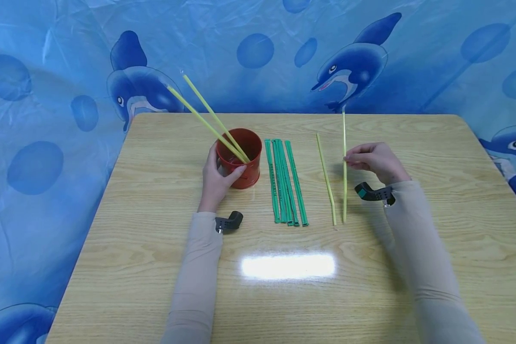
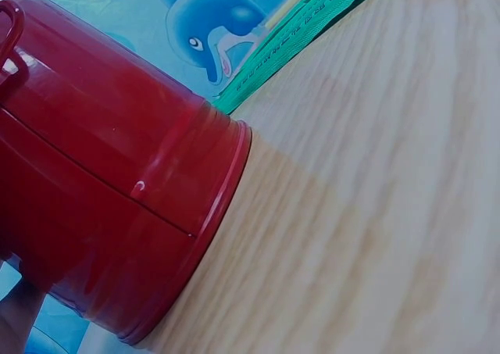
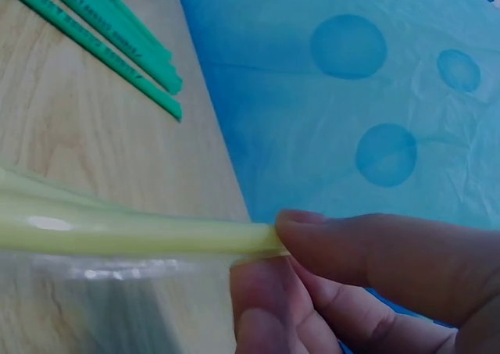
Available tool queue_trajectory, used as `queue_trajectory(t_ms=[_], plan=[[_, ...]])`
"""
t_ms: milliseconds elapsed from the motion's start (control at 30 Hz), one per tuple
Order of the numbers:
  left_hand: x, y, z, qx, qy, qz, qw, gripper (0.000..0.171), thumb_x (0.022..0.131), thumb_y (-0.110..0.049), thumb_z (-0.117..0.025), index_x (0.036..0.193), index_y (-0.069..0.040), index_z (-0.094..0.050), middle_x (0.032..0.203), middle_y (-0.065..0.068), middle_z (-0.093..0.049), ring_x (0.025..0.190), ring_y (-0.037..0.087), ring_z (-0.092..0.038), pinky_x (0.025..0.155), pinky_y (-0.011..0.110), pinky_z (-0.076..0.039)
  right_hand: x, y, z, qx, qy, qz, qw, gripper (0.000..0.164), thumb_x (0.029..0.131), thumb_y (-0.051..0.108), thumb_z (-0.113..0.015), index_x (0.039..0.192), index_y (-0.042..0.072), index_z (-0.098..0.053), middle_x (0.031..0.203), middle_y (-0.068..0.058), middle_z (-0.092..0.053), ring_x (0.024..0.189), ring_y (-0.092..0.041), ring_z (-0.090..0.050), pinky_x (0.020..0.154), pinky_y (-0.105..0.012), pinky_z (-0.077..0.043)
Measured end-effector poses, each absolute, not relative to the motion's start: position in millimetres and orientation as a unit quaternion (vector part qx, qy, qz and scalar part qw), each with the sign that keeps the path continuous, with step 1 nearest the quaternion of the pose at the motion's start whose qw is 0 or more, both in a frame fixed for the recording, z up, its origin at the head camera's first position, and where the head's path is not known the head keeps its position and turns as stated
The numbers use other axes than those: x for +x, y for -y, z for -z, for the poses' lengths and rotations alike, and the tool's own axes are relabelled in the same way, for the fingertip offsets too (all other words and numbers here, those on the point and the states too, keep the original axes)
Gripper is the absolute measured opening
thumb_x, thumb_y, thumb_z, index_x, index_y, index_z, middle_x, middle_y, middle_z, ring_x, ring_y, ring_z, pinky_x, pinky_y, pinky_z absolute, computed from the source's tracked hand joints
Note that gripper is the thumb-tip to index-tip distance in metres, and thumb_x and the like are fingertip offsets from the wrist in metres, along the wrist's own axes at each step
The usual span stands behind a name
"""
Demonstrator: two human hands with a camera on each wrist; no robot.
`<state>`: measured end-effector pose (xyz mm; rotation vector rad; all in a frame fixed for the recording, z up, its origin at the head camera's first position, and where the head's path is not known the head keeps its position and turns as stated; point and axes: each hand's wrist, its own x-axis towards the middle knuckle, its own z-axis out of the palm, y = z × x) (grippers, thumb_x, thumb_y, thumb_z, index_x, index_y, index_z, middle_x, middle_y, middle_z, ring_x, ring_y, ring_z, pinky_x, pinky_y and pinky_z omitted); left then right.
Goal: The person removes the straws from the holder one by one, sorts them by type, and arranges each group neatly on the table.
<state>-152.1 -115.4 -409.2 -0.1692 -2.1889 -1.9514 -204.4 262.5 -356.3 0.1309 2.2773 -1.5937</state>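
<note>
My left hand [image 1: 216, 183] grips a red bucket [image 1: 252, 175], thumb on the near side and fingers along its left. Two yellow straws [image 1: 206, 125] lean out of the bucket toward the back left. In the left wrist view, the bucket's glossy side [image 2: 117, 159] fills much of the picture, and its base meets the table. On the right, my right hand [image 1: 376, 160] pinches another yellow straw [image 1: 345, 191] between thumb and fingers; clear film shows along the straw [image 3: 156, 235] close up. Left of it, one more yellow straw [image 1: 326, 177] lies on the table.
Several long green printed packets [image 1: 298, 191] lie side by side between the bucket and the loose straw. The wooden table [image 1: 155, 277] ends at the back against a blue dolphin-print sheet [image 1: 258, 28]. Each wrist carries a black camera mount.
</note>
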Motion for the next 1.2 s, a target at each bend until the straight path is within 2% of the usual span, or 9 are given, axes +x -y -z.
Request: queue_trajectory(t_ms=[233,467,900,1033,1200], plan=[[-154.0,115.1,409.5,-0.074,0.73,0.671,0.106,0.083,0.077,-0.007,-0.073,0.146,-0.007,-0.028,0.143,0.012,-0.039,0.131,0.025,-0.036,0.104,0.044,-0.038,-206.6,-256.2,369.1,0.046,-0.804,0.565,0.182,0.013,0.089,0.01,-0.065,0.095,-0.001,-0.069,0.076,0.003,-0.069,0.07,-0.01,-0.066,0.07,-0.025,-0.056],[-153.2,114.5,409.4,-0.069,0.737,0.664,0.109,0.079,0.079,-0.013,-0.074,0.144,-0.01,-0.031,0.14,0.006,-0.042,0.128,0.018,-0.038,0.103,0.04,-0.04,-207.4,-249.9,374.8,0.041,-0.825,0.53,0.192,0.034,0.09,0.01,-0.063,0.11,-0.016,-0.059,0.076,0.001,-0.069,0.067,-0.008,-0.065,0.069,-0.026,-0.056],[-151.9,114.6,410.6,-0.069,0.743,0.656,0.117,0.078,0.078,-0.016,-0.074,0.144,-0.011,-0.032,0.139,0.004,-0.043,0.128,0.018,-0.039,0.102,0.041,-0.041,-206.9,-249.2,375.6,0.037,-0.847,0.496,0.185,0.038,0.089,0.015,-0.065,0.113,-0.014,-0.06,0.083,0.001,-0.07,0.07,-0.009,-0.065,0.068,-0.024,-0.055],[-151.7,114.5,410.3,-0.069,0.742,0.657,0.116,0.079,0.078,-0.017,-0.074,0.144,-0.011,-0.032,0.139,0.004,-0.043,0.128,0.018,-0.039,0.102,0.042,-0.041,-207.0,-246.6,374.5,0.036,-0.855,0.488,0.175,0.038,0.088,0.017,-0.067,0.112,-0.011,-0.061,0.084,0.005,-0.068,0.073,-0.007,-0.064,0.07,-0.023,-0.055],[-151.9,115.0,409.8,-0.065,0.742,0.657,0.112,0.079,0.078,-0.016,-0.074,0.144,-0.011,-0.031,0.139,0.004,-0.043,0.128,0.018,-0.039,0.102,0.04,-0.041,-209.5,-232.1,367.0,0.028,-0.854,0.499,0.144,0.035,0.088,0.018,-0.066,0.11,-0.009,-0.062,0.086,0.004,-0.067,0.079,-0.011,-0.066,0.079,-0.031,-0.055]])
